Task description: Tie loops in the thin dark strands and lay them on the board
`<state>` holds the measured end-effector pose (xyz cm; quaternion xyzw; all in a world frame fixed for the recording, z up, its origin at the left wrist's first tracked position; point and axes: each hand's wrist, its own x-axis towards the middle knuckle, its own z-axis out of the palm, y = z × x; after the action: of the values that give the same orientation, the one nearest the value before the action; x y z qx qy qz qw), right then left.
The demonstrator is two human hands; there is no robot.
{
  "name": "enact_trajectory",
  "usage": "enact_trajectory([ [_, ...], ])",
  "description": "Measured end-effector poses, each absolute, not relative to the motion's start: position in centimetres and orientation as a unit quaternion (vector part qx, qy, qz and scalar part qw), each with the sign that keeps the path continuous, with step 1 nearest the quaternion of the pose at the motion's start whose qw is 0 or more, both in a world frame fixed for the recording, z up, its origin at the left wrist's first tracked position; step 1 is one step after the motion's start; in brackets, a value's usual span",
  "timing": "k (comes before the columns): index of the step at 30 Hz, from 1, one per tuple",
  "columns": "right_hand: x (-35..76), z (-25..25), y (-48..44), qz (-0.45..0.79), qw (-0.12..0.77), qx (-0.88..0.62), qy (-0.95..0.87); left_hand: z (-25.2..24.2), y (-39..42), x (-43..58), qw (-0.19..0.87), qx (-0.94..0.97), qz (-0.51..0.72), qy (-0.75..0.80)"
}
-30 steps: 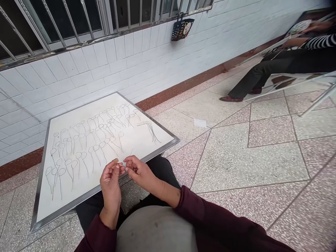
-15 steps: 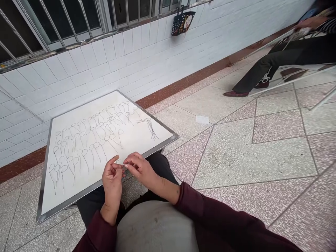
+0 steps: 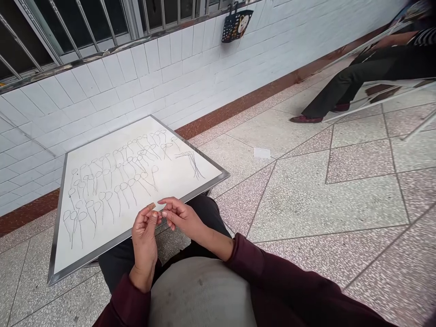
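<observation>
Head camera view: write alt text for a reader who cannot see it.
A seated person's left hand and right hand meet fingertip to fingertip, pinching something too fine to make out, at the near edge of a white board. Rows of thin looped strands lie on the board; another person sits further off.

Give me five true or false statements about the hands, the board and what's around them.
1. The left hand and right hand touch fingertips at the near edge of the board. True.
2. The loops lie heaped in one pile. False: they are spread out in rows.
3. Loose strands lie at the board's right end. True.
4. The basket stands on the floor. False: it hangs from the window bars.
5. Another person stands beside the board. False: that person sits far off, at the upper right.
</observation>
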<state>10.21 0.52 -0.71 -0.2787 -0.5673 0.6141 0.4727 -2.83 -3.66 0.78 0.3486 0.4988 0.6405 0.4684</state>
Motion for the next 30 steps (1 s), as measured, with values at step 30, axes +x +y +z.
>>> enact_trajectory([
  [30,14.5,0.3,1.7,0.451,0.438,-0.269,-0.73,3.0,-5.0,-4.0,0.654,0.381,0.474,0.449],
])
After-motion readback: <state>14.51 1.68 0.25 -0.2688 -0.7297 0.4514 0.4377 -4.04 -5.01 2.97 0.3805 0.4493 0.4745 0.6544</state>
